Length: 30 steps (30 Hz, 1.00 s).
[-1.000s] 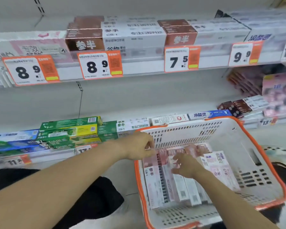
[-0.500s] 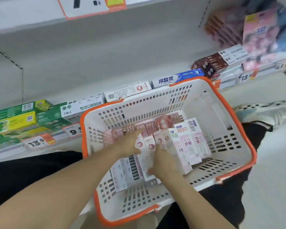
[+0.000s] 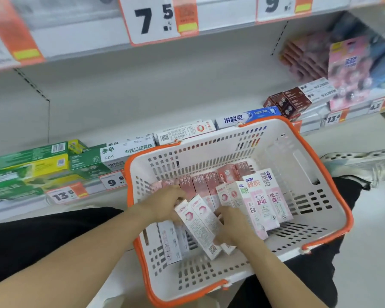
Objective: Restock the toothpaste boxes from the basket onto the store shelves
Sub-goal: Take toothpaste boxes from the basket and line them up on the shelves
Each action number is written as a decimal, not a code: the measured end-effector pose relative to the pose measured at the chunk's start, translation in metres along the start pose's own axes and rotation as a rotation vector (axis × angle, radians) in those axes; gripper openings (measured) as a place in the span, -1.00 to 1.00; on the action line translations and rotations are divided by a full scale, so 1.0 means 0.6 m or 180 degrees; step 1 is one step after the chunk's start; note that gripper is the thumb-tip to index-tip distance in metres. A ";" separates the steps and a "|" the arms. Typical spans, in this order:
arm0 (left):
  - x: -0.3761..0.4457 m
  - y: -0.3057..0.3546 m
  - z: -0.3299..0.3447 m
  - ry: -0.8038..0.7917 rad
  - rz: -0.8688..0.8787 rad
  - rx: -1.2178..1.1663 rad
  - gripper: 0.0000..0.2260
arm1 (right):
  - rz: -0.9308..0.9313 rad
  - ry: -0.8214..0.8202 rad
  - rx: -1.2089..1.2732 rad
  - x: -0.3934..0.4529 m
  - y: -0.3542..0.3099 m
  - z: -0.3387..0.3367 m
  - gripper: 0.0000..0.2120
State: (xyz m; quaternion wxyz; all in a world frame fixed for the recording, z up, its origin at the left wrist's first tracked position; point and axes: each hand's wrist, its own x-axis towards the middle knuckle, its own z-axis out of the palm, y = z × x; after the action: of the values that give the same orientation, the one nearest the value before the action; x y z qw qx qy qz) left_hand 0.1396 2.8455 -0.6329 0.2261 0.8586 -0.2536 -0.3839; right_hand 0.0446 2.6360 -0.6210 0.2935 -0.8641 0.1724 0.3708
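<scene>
I've got both forearms reaching in from 7 o'clock, w/ the left hand (image 3: 165,204) and right hand (image 3: 231,225) down in the basket (image 3: 320,218). Fingers of both curl round two pink-white toothpaste boxes (image 3: 200,227), tilted toward 11. More boxes stand at 1 o'clock of them.

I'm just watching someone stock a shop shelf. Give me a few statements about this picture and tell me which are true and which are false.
1. Both hands are inside the basket. True: the left hand and the right hand are both on the pink and white toothpaste boxes.
2. The basket has a blue rim. False: the rim is orange.
3. A price tag reading 7.5 hangs on the shelf edge above. True.
4. The green boxes lie in the basket. False: they sit on the lower shelf at the left.
5. The basket is empty. False: it holds many boxes.
</scene>
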 end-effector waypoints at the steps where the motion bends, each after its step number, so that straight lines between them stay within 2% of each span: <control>1: -0.008 -0.001 -0.016 -0.0019 0.0026 -0.0042 -0.50 | -0.0012 -0.0057 0.0142 -0.004 0.001 -0.009 -0.36; 4: -0.049 0.010 -0.078 0.0081 0.0097 -0.0250 -0.49 | -0.0117 -0.0171 0.0678 -0.022 -0.005 -0.048 -0.43; 8: -0.135 0.027 -0.186 0.0322 -0.0146 -0.0787 -0.52 | -0.0366 -0.0005 0.2081 -0.057 -0.034 -0.107 -0.51; 12: -0.228 0.039 -0.289 0.0555 -0.0337 -0.1643 -0.62 | -0.0831 -0.0146 0.3270 -0.091 -0.086 -0.149 -0.32; 15: -0.286 0.042 -0.319 0.0751 -0.0266 -0.2159 -0.61 | -0.1189 -0.0518 0.3847 -0.114 -0.140 -0.162 -0.30; 19: -0.337 0.039 -0.317 0.0850 -0.0266 -0.2794 -0.42 | -0.1495 -0.0902 0.3889 -0.139 -0.209 -0.159 -0.34; 23: -0.357 0.024 -0.318 0.0844 0.0026 -0.2809 -0.18 | -0.1607 -0.1018 0.3501 -0.153 -0.266 -0.154 -0.39; 27: -0.368 0.009 -0.321 0.0939 0.0251 -0.2880 -0.45 | -0.1697 -0.1062 0.3084 -0.167 -0.303 -0.145 -0.48; 30: -0.367 -0.005 -0.324 0.1119 0.0136 -0.2933 -0.33 | -0.1632 -0.1333 0.3327 -0.163 -0.323 -0.130 -0.44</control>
State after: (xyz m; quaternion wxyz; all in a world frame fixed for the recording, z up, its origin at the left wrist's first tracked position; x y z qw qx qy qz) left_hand 0.1639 3.0196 -0.3976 0.6295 0.7157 -0.0330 -0.3006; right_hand 0.1214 2.7432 -0.4319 0.7854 -0.5287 0.0569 0.3167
